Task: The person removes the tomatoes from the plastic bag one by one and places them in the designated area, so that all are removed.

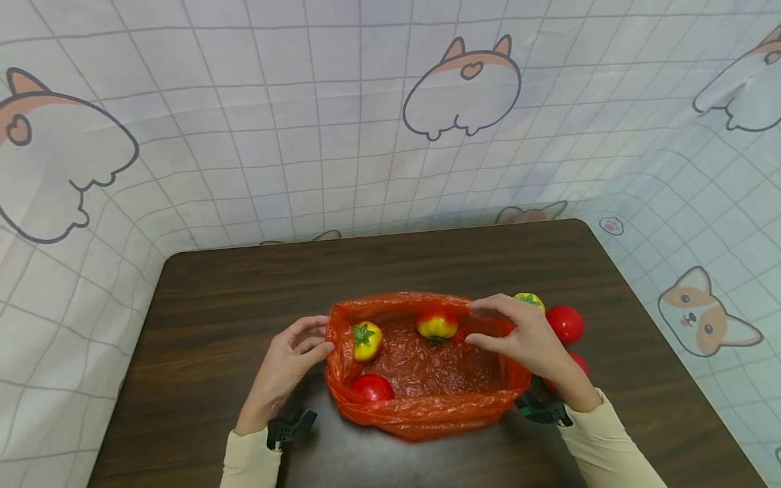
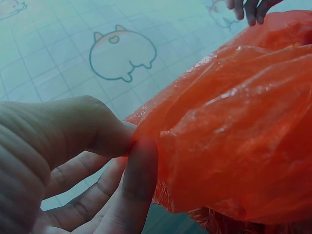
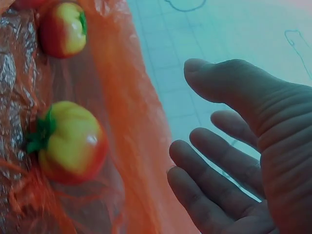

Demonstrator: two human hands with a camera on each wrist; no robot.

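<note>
An orange-red plastic bag [image 1: 421, 410] stands with its mouth spread wide on the table. Inside it lie a yellow toy tomato [image 1: 367, 342] at the left, a red-and-yellow one [image 1: 436, 325] at the back and a red round fruit [image 1: 373, 387] near the front. My left hand [image 1: 285, 369] pinches the bag's left rim between thumb and fingers, close up in the left wrist view. Over the bag's right side is my right hand [image 1: 531, 339], thumb and fingers spread apart with nothing between them. In the right wrist view, a toy tomato [image 3: 73, 144] lies to the left of those fingers.
Right of the bag, partly behind my right hand, are a yellow toy tomato [image 1: 529, 299] and a red round fruit [image 1: 565, 324], with more red below it. The dark wooden table [image 1: 244, 291] meets a white cloth wall [image 1: 329, 163] at the back.
</note>
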